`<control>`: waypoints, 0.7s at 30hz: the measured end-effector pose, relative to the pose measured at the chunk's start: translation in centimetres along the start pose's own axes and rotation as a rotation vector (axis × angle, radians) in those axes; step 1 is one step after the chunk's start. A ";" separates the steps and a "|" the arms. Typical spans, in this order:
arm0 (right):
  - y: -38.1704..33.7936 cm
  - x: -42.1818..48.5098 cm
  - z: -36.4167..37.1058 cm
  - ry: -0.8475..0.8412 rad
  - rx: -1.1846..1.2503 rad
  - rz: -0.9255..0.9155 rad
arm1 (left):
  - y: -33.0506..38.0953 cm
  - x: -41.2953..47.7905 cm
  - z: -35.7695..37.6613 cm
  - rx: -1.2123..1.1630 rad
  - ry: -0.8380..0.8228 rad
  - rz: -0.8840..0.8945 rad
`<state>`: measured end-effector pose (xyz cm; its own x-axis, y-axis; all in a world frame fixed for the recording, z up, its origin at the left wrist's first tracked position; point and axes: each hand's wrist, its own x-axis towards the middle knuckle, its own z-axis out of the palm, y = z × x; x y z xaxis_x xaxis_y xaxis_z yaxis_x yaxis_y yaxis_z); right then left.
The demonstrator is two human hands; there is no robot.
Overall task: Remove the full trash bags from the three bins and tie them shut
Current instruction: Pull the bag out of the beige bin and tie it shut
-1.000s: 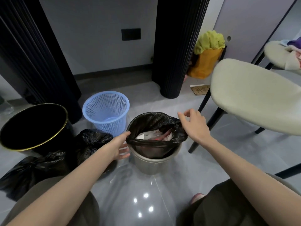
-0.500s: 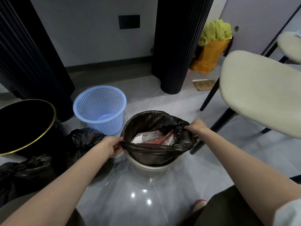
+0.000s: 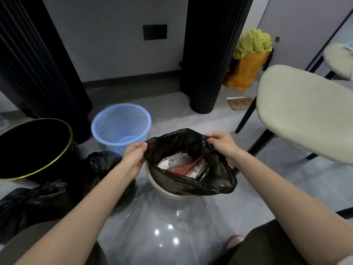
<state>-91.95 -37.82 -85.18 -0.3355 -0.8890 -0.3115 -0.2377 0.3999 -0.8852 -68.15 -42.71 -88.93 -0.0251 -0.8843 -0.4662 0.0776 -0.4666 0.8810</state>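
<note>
Three bins stood on the glossy grey tiled floor (image 3: 152, 236) as I watched through the head camera. At the left edge of the frame the round black bin with a thin gold rim (image 3: 34, 148) showed only a dark inside. Just right of it, the pale blue plastic lattice basket (image 3: 122, 121) held nothing. At centre frame sat the round grey bin (image 3: 172, 199), lined with a thin, crinkled black plastic trash bag (image 3: 191, 182).

That bag held white paper scraps and red-and-white wrappers (image 3: 183, 167). The print on them was too small for me to read. The left hand (image 3: 133, 155) pinched the bag's left edge with curled fingers, and the right hand (image 3: 223, 144) gripped its right edge the same way. The far side of the mouth was raised above the bin, while the near side draped over the rim.

Two more black plastic bags, bunched and wrinkled, lay at lower left: one (image 3: 103, 165) between the blue basket and the left forearm, the other (image 3: 34, 203) below the black bin.

At upper right, a flat brown cardboard piece (image 3: 240, 103) bore handwritten characters I could not make out. Behind it an orange bag (image 3: 246, 73) held a rumpled yellow-green cloth (image 3: 252, 43). A cream padded chair seat (image 3: 305, 111) filled the right side.
</note>
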 end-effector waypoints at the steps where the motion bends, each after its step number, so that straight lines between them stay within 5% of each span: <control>1: -0.2 -0.5 0.0 -0.083 -0.061 -0.015 | 0.0 -0.2 0.0 0.023 -0.012 0.003; 5: -1.1 -1.7 0.3 -0.340 -0.491 -0.043 | -0.6 -0.9 0.1 0.280 -0.061 0.042; 12: -0.8 0.1 0.7 -0.041 -0.587 -0.073 | -0.6 -1.7 0.4 0.504 -0.115 0.076; 17: 1.4 1.2 2.3 -0.255 -0.836 0.082 | -1.4 -1.3 -1.2 0.987 -0.152 0.198; 21: 1.1 1.3 3.3 -0.089 -0.640 -0.054 | -1.1 -1.3 -1.5 0.930 -0.092 0.281</control>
<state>-89.68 -39.22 -87.71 -0.2374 -0.9157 -0.3242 -0.7580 0.3834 -0.5277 -66.67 -41.00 -89.39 -0.2067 -0.9443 -0.2560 -0.7240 -0.0283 0.6892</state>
